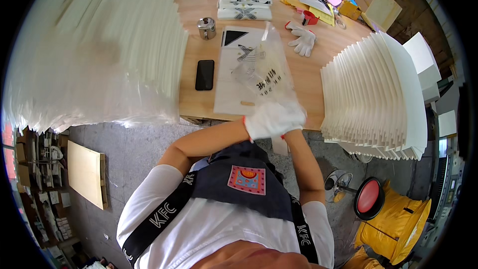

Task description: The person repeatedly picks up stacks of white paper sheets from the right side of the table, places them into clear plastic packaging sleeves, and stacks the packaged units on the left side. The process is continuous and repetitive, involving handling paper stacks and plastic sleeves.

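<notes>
Clear bag (pixel 277 67); left hand (pixel 265 122), right hand (pixel 296 118), gloved, overlapping at near edge; fingers: cannot tell. Phone (pixel 204 75): left of bag.

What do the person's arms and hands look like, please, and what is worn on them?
The sleeves are white and short; the forearms are bare. The left hand wears a white glove with a red edge. White and a little red also show at the right hand, but it is too blurred to confirm a second glove.
</notes>
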Tool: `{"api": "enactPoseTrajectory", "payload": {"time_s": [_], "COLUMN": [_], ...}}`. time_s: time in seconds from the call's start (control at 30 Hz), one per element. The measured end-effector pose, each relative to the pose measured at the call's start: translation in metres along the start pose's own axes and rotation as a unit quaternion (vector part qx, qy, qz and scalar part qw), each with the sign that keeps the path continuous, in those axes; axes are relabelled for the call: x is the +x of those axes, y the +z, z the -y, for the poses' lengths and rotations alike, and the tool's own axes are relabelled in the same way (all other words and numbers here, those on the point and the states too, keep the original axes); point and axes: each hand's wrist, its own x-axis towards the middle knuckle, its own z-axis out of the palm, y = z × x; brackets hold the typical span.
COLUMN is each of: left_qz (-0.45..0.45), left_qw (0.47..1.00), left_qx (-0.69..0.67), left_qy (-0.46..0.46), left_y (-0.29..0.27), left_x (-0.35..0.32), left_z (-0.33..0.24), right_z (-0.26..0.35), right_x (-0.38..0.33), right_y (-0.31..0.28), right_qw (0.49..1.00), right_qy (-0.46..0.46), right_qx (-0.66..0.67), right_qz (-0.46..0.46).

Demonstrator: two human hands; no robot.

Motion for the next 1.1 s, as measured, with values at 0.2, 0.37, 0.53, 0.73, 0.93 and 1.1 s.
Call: {"api": "enactPoseTrajectory", "payload": {"time_s": [0.2, 0.37, 0.53, 0.73, 0.93, 1.1], "left_qz": [-0.008, 0.056, 0.052, -0.065, -0.088, -0.002], "left_qw": [0.999, 0.972, 0.990, 0.902, 0.907, 0.928], "left_qx": [0.037, 0.019, 0.122, 0.216, 0.240, 0.138], "left_qy": [0.005, -0.229, -0.057, -0.369, -0.334, -0.345], "left_y": [0.036, 0.010, 0.026, -0.005, -0.026, -0.033], "left_x": [-0.022, -0.079, -0.104, -0.186, -0.202, -0.231], "left_z": [0.008, 0.060, 0.030, 0.103, 0.028, -0.022], "right_z": [0.014, 0.059, 0.048, 0.013, 0.047, 0.073], "right_x": [0.001, -0.068, -0.037, -0.039, -0.110, -0.145], "right_y": [0.016, -0.013, -0.034, -0.038, -0.064, -0.085], "right_qw": [0.950, 0.962, 0.924, 0.858, 0.853, 0.816], "right_qy": [-0.261, -0.192, 0.161, 0.071, -0.040, 0.020], "right_qx": [-0.170, -0.195, -0.311, -0.455, -0.407, -0.359], "right_qz": [-0.009, 0.004, 0.155, 0.227, 0.325, 0.452]}}
